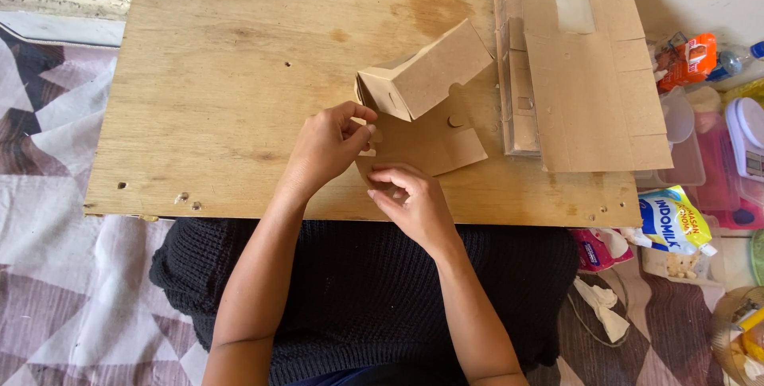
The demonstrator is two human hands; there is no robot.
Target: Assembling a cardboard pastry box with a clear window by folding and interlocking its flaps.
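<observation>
A half-folded brown cardboard box (422,79) lies on a plywood board (239,76), its flat lid flap (430,143) spread toward me. My left hand (326,147) pinches the flap's left edge between thumb and fingers. Just below it, my right hand (410,199) curls its fingers on the flap's near corner. Both hands touch the same piece of cardboard near the board's front edge.
A stack of flat cardboard blanks (589,68) lies at the board's right side. Right of the board sit plastic containers (700,155), packets (672,223), an orange pack (688,60) and a small scale (750,135). A patterned cloth (56,235) covers the floor at left.
</observation>
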